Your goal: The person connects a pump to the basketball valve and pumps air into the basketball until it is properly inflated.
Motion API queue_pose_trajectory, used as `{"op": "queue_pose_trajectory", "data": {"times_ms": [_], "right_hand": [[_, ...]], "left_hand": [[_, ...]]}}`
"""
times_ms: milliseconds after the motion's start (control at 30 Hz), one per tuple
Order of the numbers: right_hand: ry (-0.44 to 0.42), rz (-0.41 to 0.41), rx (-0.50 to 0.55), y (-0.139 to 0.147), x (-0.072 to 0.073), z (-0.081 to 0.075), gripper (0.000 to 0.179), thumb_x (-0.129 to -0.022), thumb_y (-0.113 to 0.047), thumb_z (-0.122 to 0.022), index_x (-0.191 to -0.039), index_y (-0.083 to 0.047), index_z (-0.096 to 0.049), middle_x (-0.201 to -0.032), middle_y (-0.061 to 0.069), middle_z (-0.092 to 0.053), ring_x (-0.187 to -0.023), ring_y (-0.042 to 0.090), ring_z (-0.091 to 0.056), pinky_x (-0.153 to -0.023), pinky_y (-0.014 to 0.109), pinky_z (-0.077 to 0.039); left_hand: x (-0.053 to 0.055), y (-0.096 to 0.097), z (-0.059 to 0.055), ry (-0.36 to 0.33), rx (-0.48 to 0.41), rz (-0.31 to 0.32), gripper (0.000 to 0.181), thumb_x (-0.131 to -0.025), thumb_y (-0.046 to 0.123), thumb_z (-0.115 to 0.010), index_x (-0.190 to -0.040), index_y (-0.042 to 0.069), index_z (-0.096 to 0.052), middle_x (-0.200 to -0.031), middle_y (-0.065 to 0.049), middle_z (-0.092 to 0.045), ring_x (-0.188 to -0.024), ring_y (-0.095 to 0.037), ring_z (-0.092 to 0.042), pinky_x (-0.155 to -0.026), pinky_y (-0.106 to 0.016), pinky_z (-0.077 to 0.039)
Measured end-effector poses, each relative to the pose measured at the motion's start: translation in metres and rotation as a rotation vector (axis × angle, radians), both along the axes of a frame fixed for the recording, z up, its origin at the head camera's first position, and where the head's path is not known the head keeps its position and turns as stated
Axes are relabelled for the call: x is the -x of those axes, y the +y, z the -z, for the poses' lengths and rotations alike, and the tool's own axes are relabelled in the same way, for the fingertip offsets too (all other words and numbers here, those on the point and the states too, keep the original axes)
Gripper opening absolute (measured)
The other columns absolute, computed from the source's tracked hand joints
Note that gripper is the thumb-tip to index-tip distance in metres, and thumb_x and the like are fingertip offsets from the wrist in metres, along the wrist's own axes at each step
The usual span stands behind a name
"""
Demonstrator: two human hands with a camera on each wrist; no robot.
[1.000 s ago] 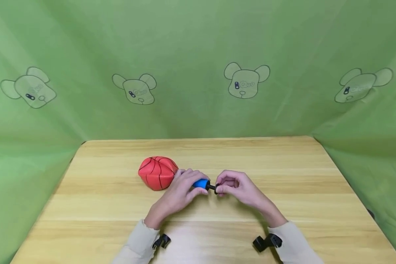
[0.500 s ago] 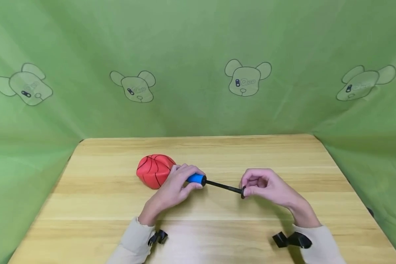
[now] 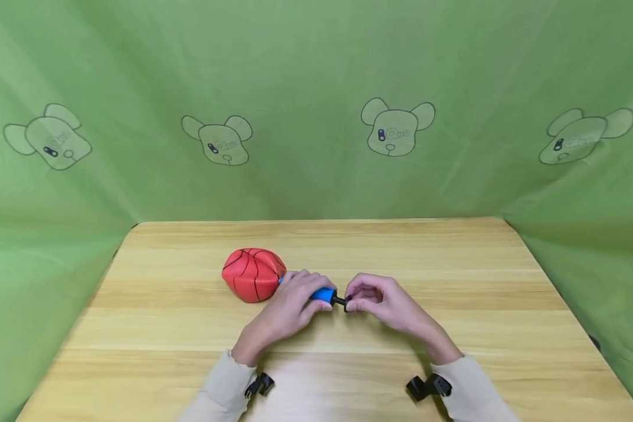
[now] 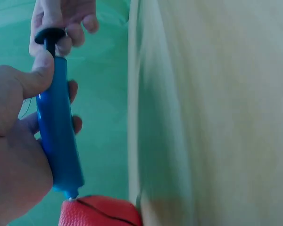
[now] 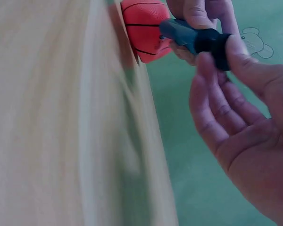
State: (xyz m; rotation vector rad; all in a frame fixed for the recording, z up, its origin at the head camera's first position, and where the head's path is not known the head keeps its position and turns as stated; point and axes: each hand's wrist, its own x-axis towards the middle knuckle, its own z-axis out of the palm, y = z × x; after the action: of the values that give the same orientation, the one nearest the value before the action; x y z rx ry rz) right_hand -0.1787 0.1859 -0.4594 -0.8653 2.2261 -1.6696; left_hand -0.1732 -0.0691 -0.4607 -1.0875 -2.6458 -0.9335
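Pump (image 3: 324,294), gripped in the curled left hand (image 3: 289,302), points lengthwise from the ball (image 3: 250,276) toward the worktop (image 3: 480,275)'s right edge, handle (image 4: 50,35) pinched by the right hand (image 3: 386,302).

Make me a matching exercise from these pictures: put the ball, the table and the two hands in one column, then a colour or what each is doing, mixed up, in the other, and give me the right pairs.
Column one:
1. ball
2. left hand
3. table
4. right hand

Column two:
A. pale, with a wood grain
B. pinches the black handle
C. red, with black lines
D. grips the blue barrel

Right pairs: 1-C, 2-D, 3-A, 4-B.
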Motion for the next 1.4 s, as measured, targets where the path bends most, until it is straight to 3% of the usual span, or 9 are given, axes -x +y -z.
{"op": "queue_pose_trajectory", "data": {"times_ms": [200,467,767,967,1133,1400], "right_hand": [[-0.009,-0.017,0.020,0.011,-0.005,-0.015,0.012,-0.092,-0.005,-0.076,-0.102,-0.008,-0.071,-0.097,0.011,-0.071,-0.089,0.023,-0.073,-0.080,0.034,-0.059],[0.146,-0.008,0.026,0.043,-0.015,-0.038,0.021,-0.088,0.006,-0.075,-0.103,-0.008,-0.070,-0.095,0.008,-0.071,-0.085,0.019,-0.070,-0.075,0.027,-0.056],[0.094,0.034,0.028,0.010,-0.011,-0.009,0.017,-0.088,0.002,-0.077,-0.103,-0.001,-0.070,-0.097,0.009,-0.071,-0.087,0.018,-0.070,-0.076,0.030,-0.058],[0.057,0.039,-0.023,-0.006,-0.007,-0.006,0.017,-0.089,-0.007,-0.078,-0.103,-0.004,-0.070,-0.097,0.006,-0.071,-0.087,0.021,-0.070,-0.076,0.030,-0.058],[0.071,-0.013,-0.036,0.006,-0.012,-0.019,0.015,-0.090,-0.007,-0.078,-0.103,-0.009,-0.070,-0.098,0.004,-0.071,-0.089,0.021,-0.070,-0.080,0.032,-0.058],[0.128,-0.104,0.026,0.050,-0.019,-0.051,0.023,-0.089,0.008,-0.073,-0.106,-0.006,-0.070,-0.098,0.009,-0.070,-0.089,0.019,-0.069,-0.082,0.028,-0.057]], "left_hand": [[0.003,-0.008,-0.008,-0.032,-0.007,0.019,0.026,-0.099,0.038,-0.066,-0.121,0.023,-0.065,-0.110,0.010,-0.066,-0.103,-0.009,-0.054,-0.099,-0.039,-0.037],[0.010,-0.021,-0.014,-0.038,-0.046,-0.023,0.027,-0.098,0.034,-0.070,-0.121,0.022,-0.067,-0.117,0.008,-0.068,-0.105,-0.010,-0.056,-0.101,-0.040,-0.036],[0.000,-0.007,-0.001,-0.026,-0.017,-0.017,0.024,-0.098,0.030,-0.071,-0.119,0.020,-0.067,-0.114,0.006,-0.070,-0.095,-0.012,-0.055,-0.095,-0.040,-0.036],[-0.003,-0.003,0.000,0.007,-0.001,-0.003,0.020,-0.098,0.031,-0.070,-0.116,0.023,-0.066,-0.109,0.009,-0.068,-0.101,-0.012,-0.057,-0.098,-0.040,-0.037],[-0.002,-0.009,-0.002,-0.024,0.009,0.010,0.023,-0.100,0.037,-0.066,-0.119,0.024,-0.066,-0.111,0.010,-0.066,-0.105,-0.011,-0.057,-0.101,-0.039,-0.037],[0.003,-0.022,-0.011,-0.063,-0.068,-0.022,0.028,-0.099,0.034,-0.069,-0.124,0.021,-0.067,-0.119,0.007,-0.069,-0.101,-0.009,-0.055,-0.099,-0.039,-0.036]]}}
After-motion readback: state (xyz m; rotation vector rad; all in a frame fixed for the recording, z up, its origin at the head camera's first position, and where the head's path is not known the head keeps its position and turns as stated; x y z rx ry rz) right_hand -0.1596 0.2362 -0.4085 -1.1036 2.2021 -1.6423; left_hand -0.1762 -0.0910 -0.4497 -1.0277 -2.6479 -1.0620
